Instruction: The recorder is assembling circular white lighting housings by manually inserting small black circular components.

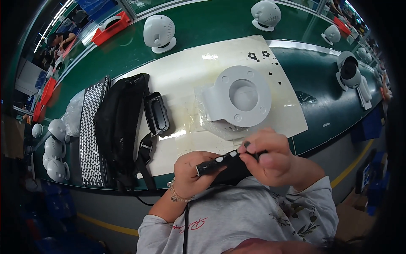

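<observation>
In front of my body, my left hand (192,169) is closed around a narrow black strip (207,166) with white round spots along it. My right hand (270,156) pinches at the strip's other end, where a small dark round pad (248,144) shows by the fingertips. Whether the pad is off the strip, I cannot tell. Just beyond my hands lies a white plastic housing (215,99), its ring-shaped base up, with a round recess in the middle and small round dimples around it. Clear plastic wrap (207,122) shows underneath.
A cream mat (186,63) covers the green bench. Left stand a black pouch (122,118), an open black case (157,113) and a black sheet with white dots (92,135). Black flower-shaped scraps (252,55) lie far right. White rounded devices (159,33) stand around the bench.
</observation>
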Motion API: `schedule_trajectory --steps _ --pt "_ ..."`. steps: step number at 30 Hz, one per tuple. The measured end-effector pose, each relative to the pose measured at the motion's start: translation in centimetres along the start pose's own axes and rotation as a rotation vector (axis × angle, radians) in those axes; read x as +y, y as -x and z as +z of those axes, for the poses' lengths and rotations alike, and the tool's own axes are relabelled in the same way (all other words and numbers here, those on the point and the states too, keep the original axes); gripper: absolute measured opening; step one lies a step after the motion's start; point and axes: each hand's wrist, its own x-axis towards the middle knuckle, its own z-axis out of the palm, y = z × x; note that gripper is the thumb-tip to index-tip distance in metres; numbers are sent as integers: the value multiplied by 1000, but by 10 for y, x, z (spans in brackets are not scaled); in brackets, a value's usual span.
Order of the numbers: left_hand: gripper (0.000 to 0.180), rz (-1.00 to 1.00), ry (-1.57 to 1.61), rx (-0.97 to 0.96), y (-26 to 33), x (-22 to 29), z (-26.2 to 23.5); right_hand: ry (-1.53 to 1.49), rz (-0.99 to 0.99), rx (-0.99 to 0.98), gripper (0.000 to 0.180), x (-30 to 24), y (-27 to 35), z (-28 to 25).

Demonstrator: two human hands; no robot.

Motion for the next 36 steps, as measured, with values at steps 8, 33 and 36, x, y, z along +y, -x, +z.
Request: schedule_trajectory --steps 8,33,36 --pt "20 121 -112 86 -16 6 2 370 101 3 46 20 -27 -40" --pt "20 118 -62 -94 -13 -12 7 468 43 -327 65 16 -59 -56" --pt "19 214 -64 -82 -14 -15 8 395 124 -179 61 27 -64 -45"
